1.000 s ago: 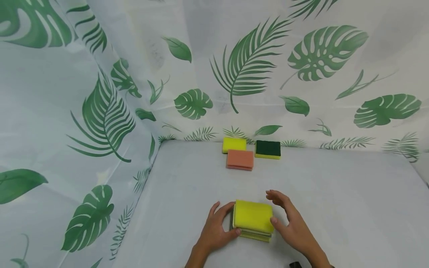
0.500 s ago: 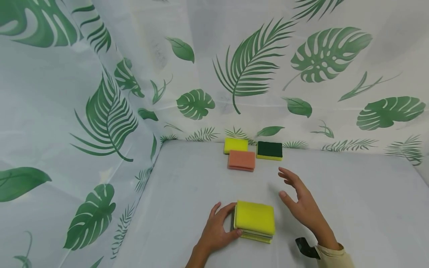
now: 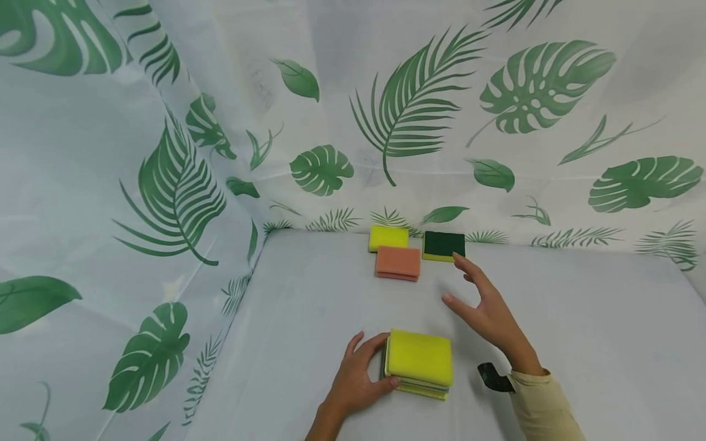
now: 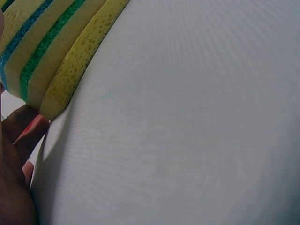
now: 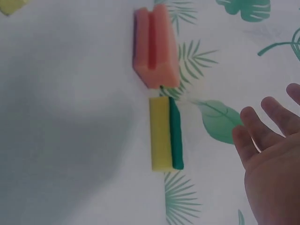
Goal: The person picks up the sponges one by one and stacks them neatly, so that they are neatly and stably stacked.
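The stack of sponges [image 3: 418,364] under the left hand [image 3: 353,383] is soft open-pored foam, matt and rough; the left wrist view shows coarse yellow foam [image 4: 77,65] pitted with small holes, layered with blue and green scouring bands of a denser, fibrous look. The table [image 3: 579,343] wears a pale grey-white cloth with a fine woven ribbing, matt and smooth. The green-topped sponge [image 3: 444,245] pairs smooth yellow foam with a dark, felt-like scouring pad. The orange sponge [image 3: 398,263] is fine-grained matt foam with a groove along its edge. The backdrop [image 3: 419,104] is thin, faintly sheened cloth printed with green leaves, creased in places. The sleeve [image 3: 543,407] is beige matt fabric.
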Action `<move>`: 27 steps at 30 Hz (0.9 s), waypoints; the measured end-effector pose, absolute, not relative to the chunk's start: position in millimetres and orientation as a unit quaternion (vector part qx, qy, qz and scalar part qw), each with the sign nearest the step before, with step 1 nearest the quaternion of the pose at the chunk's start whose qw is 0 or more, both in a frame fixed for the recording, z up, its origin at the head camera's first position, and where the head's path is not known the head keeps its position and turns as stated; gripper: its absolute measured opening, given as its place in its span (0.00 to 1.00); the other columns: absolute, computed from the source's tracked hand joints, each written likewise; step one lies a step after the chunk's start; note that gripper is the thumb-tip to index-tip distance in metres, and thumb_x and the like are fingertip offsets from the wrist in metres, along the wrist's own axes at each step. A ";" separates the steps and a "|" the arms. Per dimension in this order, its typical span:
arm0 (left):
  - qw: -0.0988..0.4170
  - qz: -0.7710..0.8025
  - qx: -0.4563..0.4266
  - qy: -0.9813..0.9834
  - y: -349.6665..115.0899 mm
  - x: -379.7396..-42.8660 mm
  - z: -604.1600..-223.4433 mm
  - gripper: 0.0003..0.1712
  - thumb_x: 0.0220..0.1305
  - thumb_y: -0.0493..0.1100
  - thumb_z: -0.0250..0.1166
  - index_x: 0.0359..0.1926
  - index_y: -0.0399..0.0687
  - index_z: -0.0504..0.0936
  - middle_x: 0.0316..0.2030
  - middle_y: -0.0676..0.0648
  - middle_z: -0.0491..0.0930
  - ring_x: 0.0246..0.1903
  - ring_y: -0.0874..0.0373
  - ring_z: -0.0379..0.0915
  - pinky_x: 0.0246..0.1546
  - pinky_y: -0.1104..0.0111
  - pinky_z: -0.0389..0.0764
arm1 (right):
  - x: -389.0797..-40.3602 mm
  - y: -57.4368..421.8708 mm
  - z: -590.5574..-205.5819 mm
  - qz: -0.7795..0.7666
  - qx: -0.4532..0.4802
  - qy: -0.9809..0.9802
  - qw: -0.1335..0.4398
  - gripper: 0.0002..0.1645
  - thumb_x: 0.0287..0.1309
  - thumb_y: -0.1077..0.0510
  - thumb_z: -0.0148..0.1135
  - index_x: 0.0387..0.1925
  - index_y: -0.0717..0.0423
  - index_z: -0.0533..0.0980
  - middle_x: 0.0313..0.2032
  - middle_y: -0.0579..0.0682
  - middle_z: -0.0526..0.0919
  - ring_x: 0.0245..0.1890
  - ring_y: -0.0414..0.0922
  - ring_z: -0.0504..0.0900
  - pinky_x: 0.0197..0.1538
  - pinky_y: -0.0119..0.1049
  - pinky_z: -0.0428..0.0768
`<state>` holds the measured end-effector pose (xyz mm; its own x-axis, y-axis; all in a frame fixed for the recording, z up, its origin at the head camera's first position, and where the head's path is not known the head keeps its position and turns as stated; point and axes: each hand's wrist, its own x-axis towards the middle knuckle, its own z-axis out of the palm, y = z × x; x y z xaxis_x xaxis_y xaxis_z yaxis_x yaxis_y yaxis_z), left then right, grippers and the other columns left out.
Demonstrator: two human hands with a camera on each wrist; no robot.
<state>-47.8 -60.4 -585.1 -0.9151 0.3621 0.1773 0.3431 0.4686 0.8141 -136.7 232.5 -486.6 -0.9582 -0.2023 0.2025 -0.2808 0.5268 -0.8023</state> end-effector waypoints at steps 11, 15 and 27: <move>0.007 0.465 0.204 0.861 -59.8 -48.5 -585.4 0.47 0.69 0.75 0.62 0.79 0.58 0.69 0.72 0.57 0.75 0.71 0.61 0.70 0.82 0.47 0.48 | -170.8 222.5 -498.2 0.472 0.137 -0.871 -0.011 0.57 0.67 0.47 0.76 0.86 0.44 0.53 0.81 0.61 0.58 0.75 0.70 0.61 0.69 0.79 0.66; 0.004 0.467 0.207 0.859 -60.1 -48.8 -585.2 0.47 0.69 0.76 0.61 0.79 0.57 0.70 0.72 0.57 0.76 0.71 0.61 0.71 0.82 0.47 0.49 | -182.0 217.6 -504.2 0.467 0.129 -0.874 -0.031 0.58 0.67 0.46 0.76 0.86 0.45 0.52 0.82 0.60 0.56 0.76 0.71 0.60 0.69 0.79 0.65; -0.001 0.462 0.216 0.860 -62.2 -49.0 -586.9 0.45 0.71 0.74 0.60 0.79 0.58 0.69 0.72 0.57 0.75 0.70 0.62 0.71 0.82 0.46 0.51 | -210.1 204.0 -526.4 0.481 0.132 -0.865 -0.055 0.59 0.66 0.47 0.77 0.85 0.57 0.52 0.81 0.63 0.57 0.77 0.66 0.60 0.74 0.71 0.64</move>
<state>-49.0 -62.2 -586.9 -0.9071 0.3698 0.2013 0.3722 0.4808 0.7939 -210.1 204.0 -526.4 -0.9589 -0.2817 0.0330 -0.1768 0.5030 -0.8460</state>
